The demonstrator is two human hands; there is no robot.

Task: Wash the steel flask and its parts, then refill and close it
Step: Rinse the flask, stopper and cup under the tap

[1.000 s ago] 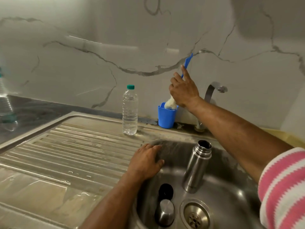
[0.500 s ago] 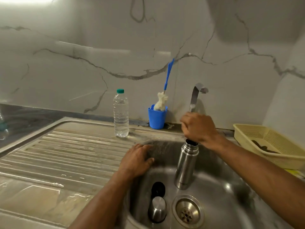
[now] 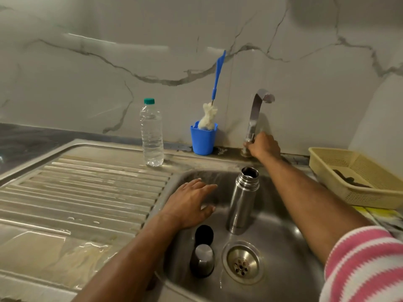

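Flask (image 3: 242, 199) upright in the sink (image 3: 290, 247), open-mouthed, untouched. Left hand (image 3: 192, 203) rests beside it, fingers spread on the rim. Right hand (image 3: 265, 146) grips the tap (image 3: 255, 114) base behind. Cap (image 3: 202, 259) and stopper (image 3: 204, 234) lie nearer.

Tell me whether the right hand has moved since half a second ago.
Yes. The right hand left the flask's open mouth and went up and back to the base of the tap, which it now grips.

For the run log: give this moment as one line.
step: rinse | right hand: grips tap base | left hand: rests on sink edge | flask: upright, open, in sink | water: none visible
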